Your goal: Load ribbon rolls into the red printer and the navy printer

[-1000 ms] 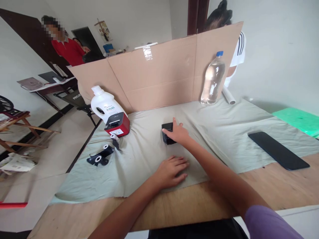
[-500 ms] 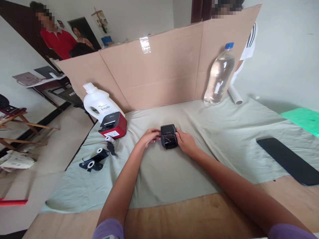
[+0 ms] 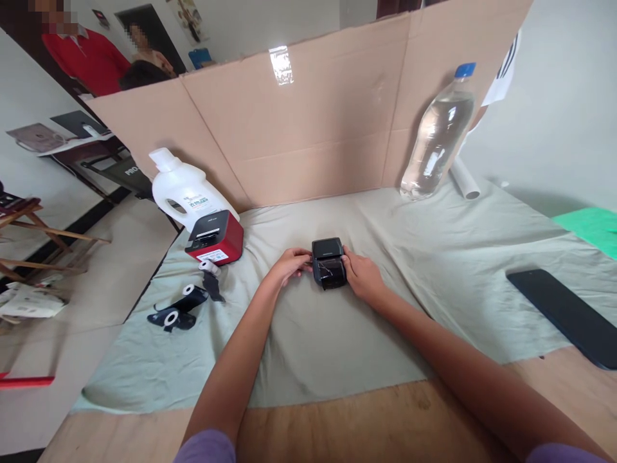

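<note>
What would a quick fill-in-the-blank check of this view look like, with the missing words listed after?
1. The left hand and right hand are at opposite sides of a small device whose color is ____.
2. The clear bottle has a ____ cap.
3. The boxy device by the white jug has a black top and a ____ body.
4. The upright panel is made of ____.

Missing words: black; blue; red; cardboard.

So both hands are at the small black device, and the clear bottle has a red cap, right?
The clear bottle has a blue cap, not red, as the head view shows. The rest stands: left hand and right hand are both at the small black device.
</note>
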The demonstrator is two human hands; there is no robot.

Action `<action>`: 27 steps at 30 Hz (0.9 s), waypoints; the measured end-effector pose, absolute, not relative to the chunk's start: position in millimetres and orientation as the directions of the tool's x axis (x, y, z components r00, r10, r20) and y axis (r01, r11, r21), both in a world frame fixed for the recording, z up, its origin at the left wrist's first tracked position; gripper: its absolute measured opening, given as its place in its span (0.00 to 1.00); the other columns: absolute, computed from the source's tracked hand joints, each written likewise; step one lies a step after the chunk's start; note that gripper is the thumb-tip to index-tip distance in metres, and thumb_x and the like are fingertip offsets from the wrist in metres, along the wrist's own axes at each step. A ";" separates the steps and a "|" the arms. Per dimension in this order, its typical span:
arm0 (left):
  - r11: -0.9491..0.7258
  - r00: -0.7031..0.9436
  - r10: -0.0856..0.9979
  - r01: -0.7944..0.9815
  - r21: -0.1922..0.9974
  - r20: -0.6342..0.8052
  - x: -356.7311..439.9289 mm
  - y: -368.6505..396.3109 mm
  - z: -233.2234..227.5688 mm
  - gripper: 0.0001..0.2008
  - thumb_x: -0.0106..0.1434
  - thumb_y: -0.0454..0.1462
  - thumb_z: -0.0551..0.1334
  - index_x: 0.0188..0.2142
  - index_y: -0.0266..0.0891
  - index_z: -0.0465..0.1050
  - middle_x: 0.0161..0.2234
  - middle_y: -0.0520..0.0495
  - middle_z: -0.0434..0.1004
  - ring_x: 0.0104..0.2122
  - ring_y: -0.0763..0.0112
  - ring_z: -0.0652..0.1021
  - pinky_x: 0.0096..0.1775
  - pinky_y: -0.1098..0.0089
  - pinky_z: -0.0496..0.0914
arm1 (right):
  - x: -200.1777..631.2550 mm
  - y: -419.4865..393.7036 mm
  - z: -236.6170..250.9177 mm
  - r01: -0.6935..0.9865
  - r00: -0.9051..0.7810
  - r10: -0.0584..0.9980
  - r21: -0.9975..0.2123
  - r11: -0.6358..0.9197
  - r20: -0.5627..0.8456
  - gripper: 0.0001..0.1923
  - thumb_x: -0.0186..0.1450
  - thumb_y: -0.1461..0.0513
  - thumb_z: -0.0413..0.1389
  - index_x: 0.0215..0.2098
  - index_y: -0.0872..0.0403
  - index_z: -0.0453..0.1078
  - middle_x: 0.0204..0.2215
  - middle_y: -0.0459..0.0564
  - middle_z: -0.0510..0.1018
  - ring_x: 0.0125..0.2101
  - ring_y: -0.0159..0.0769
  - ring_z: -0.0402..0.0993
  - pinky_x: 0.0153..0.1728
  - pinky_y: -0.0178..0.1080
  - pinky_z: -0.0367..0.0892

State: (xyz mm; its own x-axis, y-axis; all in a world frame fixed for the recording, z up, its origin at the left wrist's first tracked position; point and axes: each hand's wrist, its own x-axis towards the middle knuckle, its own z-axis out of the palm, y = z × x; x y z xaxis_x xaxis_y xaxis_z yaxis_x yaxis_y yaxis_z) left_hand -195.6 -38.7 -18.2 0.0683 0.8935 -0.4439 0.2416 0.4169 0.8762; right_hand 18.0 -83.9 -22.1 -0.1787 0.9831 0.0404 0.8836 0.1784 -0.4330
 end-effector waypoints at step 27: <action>-0.101 -0.035 0.979 0.776 0.623 0.201 -186.0 -6.5 8.7 0.14 0.63 0.46 0.64 0.29 0.40 0.81 0.28 0.48 0.80 0.29 0.69 0.75 0.32 0.72 0.63 | 21.7 -83.7 -28.6 0.860 -0.185 0.979 -0.468 0.203 0.084 0.30 0.77 0.54 0.33 0.70 0.55 0.57 0.49 0.57 0.82 0.47 0.46 0.78 0.47 0.41 0.64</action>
